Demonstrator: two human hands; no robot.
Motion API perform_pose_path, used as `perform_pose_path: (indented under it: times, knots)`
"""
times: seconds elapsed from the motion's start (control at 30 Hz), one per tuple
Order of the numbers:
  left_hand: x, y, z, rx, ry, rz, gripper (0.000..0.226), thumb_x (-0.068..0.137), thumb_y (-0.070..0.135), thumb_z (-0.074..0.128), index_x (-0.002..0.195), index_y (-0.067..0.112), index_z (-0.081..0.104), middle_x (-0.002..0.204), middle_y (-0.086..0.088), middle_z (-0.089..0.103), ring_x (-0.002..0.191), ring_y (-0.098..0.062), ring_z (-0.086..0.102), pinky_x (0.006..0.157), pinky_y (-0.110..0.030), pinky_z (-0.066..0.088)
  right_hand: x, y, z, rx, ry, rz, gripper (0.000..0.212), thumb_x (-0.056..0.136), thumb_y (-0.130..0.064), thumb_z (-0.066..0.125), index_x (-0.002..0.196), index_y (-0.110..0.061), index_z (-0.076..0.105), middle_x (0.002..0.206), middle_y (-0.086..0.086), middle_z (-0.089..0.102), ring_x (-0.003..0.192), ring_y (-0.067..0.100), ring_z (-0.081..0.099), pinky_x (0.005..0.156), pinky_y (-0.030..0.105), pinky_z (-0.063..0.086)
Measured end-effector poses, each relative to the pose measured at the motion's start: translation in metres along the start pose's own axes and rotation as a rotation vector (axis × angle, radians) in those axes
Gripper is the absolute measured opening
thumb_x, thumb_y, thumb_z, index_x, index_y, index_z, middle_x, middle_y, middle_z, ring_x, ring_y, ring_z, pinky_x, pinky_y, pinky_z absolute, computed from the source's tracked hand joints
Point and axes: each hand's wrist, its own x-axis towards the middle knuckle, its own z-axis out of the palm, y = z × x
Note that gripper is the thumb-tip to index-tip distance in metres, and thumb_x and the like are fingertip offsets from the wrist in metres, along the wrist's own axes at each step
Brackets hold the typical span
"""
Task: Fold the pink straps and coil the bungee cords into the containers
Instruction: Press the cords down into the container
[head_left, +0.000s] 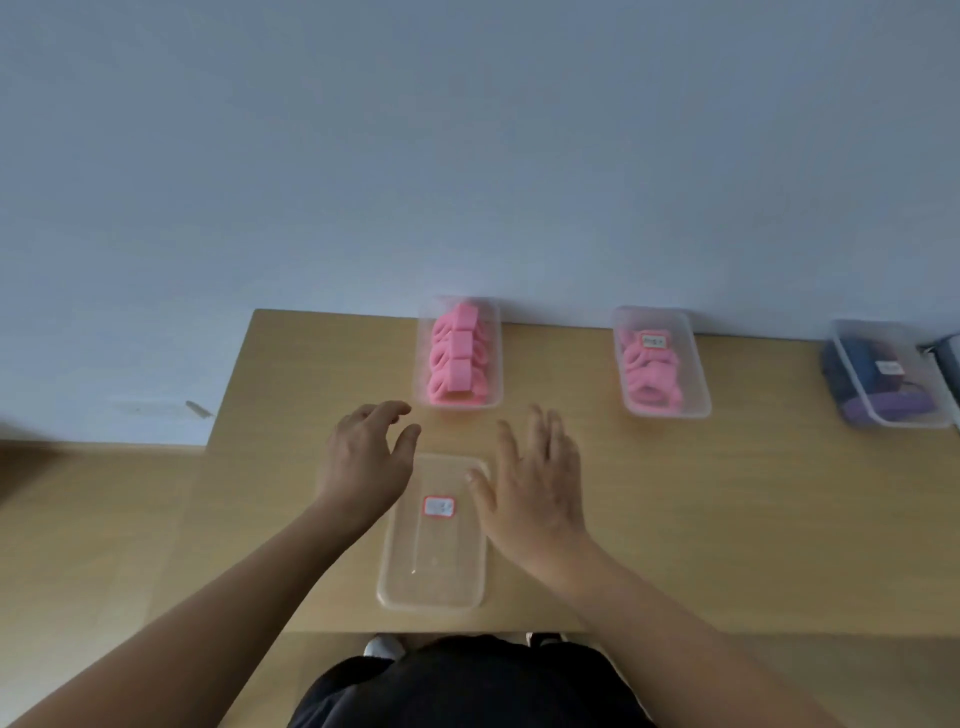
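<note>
The pink straps (457, 358) lie folded in a clear container (497, 364) at the upper centre of the tabletop (727, 519), close to the wall. They look like three thick bright pink bundles in one row, one behind the other. A second clear container (701, 387), right of the first one, holds more pink straps (649, 382), paler through the plastic, with a small label on top. At the far right edge of the frame a third container (914, 418) holds dark blue and purple things (883, 405). They are blurred; perhaps these are the bungee cords.

In the lower centre stands a fourth container (431, 571) — clear, empty, with a red-framed label (439, 506) on it. So there are four containers: three along the back, one in front.

The left hand (363, 467) is at the upper left corner of this empty container, its fingers loosely bent and grasping nothing. The right hand (535, 488) is at the upper right corner, fingers straight and spread — also grasping nothing.

The tabletop is light brown wood. The wall (467, 156) behind is pale grey-blue, and a wood-coloured floor (78, 519) shows at the left.
</note>
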Motion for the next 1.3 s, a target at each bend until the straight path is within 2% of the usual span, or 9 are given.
perform_pose_path:
  times: [0.1,0.27,0.33,0.5,0.67,0.8,0.93,1.17,1.3]
  knots:
    - [-0.019,-0.037,-0.016,0.059,-0.050,-0.056,0.035,0.097,0.029,0.068,0.130,0.017,0.068,0.130,-0.008,0.066,0.130,-0.030,0.052,0.103,-0.043,0.045,-0.023,-0.049,0.027,0.076,-0.094,0.014,0.074,0.093,-0.065,0.035,0.152,-0.021,0.025,0.163,0.023,0.008,0.149,0.043,0.007,0.117,0.056,0.021]
    - [-0.050,-0.074,-0.036,0.076,-0.079,-0.029,0.036,0.097,0.025,0.069,0.132,0.014,0.068,0.134,-0.007,0.066,0.133,-0.026,0.052,0.108,-0.037,0.042,-0.045,-0.093,0.064,0.035,-0.254,0.072,0.087,0.088,-0.077,0.027,0.157,-0.032,-0.001,0.163,0.015,-0.022,0.148,0.045,-0.018,0.117,0.064,0.002]
    - [-0.054,-0.079,-0.039,0.074,-0.063,-0.003,0.035,0.096,0.022,0.070,0.130,0.013,0.069,0.132,-0.008,0.068,0.132,-0.027,0.054,0.106,-0.035,0.041,-0.050,-0.097,0.067,0.034,-0.250,0.077,0.085,0.089,-0.071,0.030,0.158,-0.030,0.004,0.165,0.016,-0.015,0.149,0.044,-0.012,0.118,0.063,0.002]
    - [-0.041,-0.073,-0.040,0.002,-0.067,-0.057,0.033,0.098,0.025,0.067,0.130,0.017,0.069,0.132,-0.004,0.068,0.132,-0.026,0.053,0.107,-0.036,0.041,-0.054,-0.100,0.045,0.089,-0.205,0.050,0.081,0.083,-0.058,0.044,0.154,-0.024,0.025,0.165,0.019,0.009,0.149,0.042,0.010,0.113,0.061,0.021]
    - [-0.015,-0.053,-0.042,-0.233,-0.038,-0.260,0.024,0.099,0.032,0.065,0.121,0.025,0.073,0.115,0.007,0.073,0.113,-0.016,0.064,0.092,-0.029,0.046,-0.032,-0.096,0.009,0.080,0.025,-0.044,0.073,0.077,-0.060,0.049,0.141,-0.023,0.046,0.153,0.018,0.037,0.140,0.043,0.033,0.101,0.059,0.038]
    - [0.011,-0.034,-0.044,-0.429,-0.073,-0.338,0.012,0.099,0.032,0.065,0.105,0.030,0.074,0.097,0.008,0.073,0.099,-0.017,0.068,0.086,-0.035,0.054,0.017,-0.082,-0.013,0.084,0.070,-0.013,0.075,0.080,-0.064,0.046,0.144,-0.025,0.043,0.154,0.016,0.035,0.143,0.043,0.027,0.106,0.058,0.033]
    - [0.040,-0.014,-0.042,-0.531,-0.136,-0.350,0.010,0.100,0.037,0.063,0.098,0.034,0.073,0.101,0.005,0.075,0.095,-0.018,0.070,0.088,-0.044,0.061,0.062,-0.070,-0.025,0.077,0.079,0.005,0.076,0.082,-0.067,0.040,0.146,-0.026,0.037,0.155,0.014,0.031,0.144,0.042,0.021,0.107,0.056,0.033]
    - [0.093,0.017,-0.013,-0.654,-0.213,-0.443,0.019,0.100,0.038,0.063,0.104,0.024,0.074,0.102,0.002,0.076,0.093,-0.020,0.073,0.081,-0.039,0.063,0.115,-0.059,-0.025,0.048,0.019,-0.010,0.077,0.086,-0.067,0.037,0.149,-0.024,0.032,0.158,0.018,0.024,0.148,0.044,0.005,0.111,0.057,0.025]
    - [0.112,0.023,0.002,-0.744,-0.164,-0.477,0.020,0.099,0.038,0.064,0.098,0.022,0.077,0.092,0.006,0.079,0.082,-0.014,0.072,0.070,-0.031,0.056,0.131,-0.060,-0.018,0.059,0.027,-0.004,0.075,0.088,-0.066,0.038,0.147,-0.020,0.040,0.155,0.022,0.032,0.146,0.049,0.014,0.108,0.059,0.027]
